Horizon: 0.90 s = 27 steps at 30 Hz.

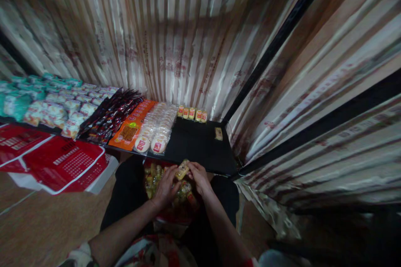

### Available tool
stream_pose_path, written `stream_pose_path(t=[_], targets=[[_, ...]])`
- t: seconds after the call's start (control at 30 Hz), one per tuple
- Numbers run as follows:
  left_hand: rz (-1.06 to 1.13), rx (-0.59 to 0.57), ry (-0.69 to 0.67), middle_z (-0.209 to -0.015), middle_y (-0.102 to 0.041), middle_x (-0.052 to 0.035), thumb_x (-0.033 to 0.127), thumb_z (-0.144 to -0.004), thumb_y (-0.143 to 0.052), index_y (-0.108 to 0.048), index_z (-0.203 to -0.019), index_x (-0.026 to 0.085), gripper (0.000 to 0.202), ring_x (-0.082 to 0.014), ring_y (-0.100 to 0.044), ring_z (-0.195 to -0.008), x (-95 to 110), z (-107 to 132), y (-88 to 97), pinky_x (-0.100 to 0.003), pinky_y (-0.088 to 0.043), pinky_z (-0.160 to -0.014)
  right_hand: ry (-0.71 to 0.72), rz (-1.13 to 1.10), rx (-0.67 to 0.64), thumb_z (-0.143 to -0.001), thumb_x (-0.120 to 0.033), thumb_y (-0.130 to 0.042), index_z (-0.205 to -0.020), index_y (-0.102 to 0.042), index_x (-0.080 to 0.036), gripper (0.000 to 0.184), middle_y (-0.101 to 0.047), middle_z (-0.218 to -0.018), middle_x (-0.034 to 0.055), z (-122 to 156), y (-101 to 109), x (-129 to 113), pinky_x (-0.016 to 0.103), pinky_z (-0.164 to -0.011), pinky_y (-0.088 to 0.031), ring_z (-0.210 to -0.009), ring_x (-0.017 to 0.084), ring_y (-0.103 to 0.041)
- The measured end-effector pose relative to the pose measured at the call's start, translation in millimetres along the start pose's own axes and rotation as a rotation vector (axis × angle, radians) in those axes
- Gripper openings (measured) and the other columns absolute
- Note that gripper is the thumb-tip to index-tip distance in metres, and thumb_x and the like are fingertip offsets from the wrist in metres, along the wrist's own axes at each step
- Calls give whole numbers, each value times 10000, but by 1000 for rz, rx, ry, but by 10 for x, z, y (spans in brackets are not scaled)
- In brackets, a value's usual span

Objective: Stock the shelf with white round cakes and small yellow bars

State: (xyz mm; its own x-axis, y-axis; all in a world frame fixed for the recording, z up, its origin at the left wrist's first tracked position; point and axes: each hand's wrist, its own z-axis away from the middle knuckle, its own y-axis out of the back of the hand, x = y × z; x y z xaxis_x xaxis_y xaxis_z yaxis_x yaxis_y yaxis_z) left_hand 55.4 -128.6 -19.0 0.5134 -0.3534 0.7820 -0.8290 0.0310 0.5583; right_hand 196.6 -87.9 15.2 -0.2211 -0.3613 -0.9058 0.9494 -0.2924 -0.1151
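Note:
Between my fingers is a small yellow snack in a clear wrapper [182, 169]. My left hand [166, 185] grips its left side, and my right hand [198, 175] pinches its right side. Both hands are closed on this one piece, above a red bag [175, 216] between my legs. Inside the bag lie many similar yellow wrapped snacks [153, 177], partly hidden by my hands. Ahead, several yellow packs with red labels [191, 114] stand in a row at the back of the black shelf [200, 142]. A single wrapped piece [218, 134] lies near the shelf's right end.
Left along the shelf sit round white packaged crackers [158, 133], an orange packet [130, 129], dark red packets [109, 114], and white and teal packs [59, 100]. Red bags [69, 158] lie at the lower left. A black post [269, 50] and striped curtain [175, 41] border the shelf.

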Motion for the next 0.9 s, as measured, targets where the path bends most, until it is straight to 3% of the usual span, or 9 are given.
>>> stream_pose_path(t=[0.17,0.37,0.5,0.7,0.9], targets=[[45,98,75,-1088,-557,-103,252,-779,-497,-561,-1071,178,308,-214,-523,-1059,139,-114,-25,-406,-431,-937,11,30,3,-567,-425,-734,-649,-612,-175,290,-594,-566,-33,-49,4,-90,152,-425,-355,-472,61,-519],[306,263,457,-836,-610,-57,291,-709,-512,-631,-925,148,285,-165,-586,-759,227,-336,-151,-288,-491,-692,-10,-46,-46,-596,-406,-710,-848,-648,-197,333,-644,-699,-12,-82,19,-140,165,-467,-387,-527,73,-556],[520,239,590,-704,-630,-15,281,-651,-550,-635,-894,135,296,-136,-576,-638,279,-439,-163,-239,-462,-609,66,6,-40,-594,-357,-683,-972,-648,-184,417,-614,-617,-24,-120,35,-83,171,-455,-349,-533,88,-540],[663,255,635,-587,-582,33,276,-619,-574,-612,-891,148,302,-99,-521,-543,249,-532,-203,-191,-398,-517,126,-28,-63,-566,-290,-668,-1103,-567,-190,555,-621,-687,-31,-245,25,17,201,-498,-408,-546,102,-553],[687,277,631,-556,-545,48,318,-602,-590,-597,-856,150,304,-84,-478,-499,133,-686,-268,-190,-382,-495,169,34,19,-554,-348,-680,-1165,-514,-171,658,-658,-789,21,-440,-15,61,254,-602,-475,-664,158,-624]])
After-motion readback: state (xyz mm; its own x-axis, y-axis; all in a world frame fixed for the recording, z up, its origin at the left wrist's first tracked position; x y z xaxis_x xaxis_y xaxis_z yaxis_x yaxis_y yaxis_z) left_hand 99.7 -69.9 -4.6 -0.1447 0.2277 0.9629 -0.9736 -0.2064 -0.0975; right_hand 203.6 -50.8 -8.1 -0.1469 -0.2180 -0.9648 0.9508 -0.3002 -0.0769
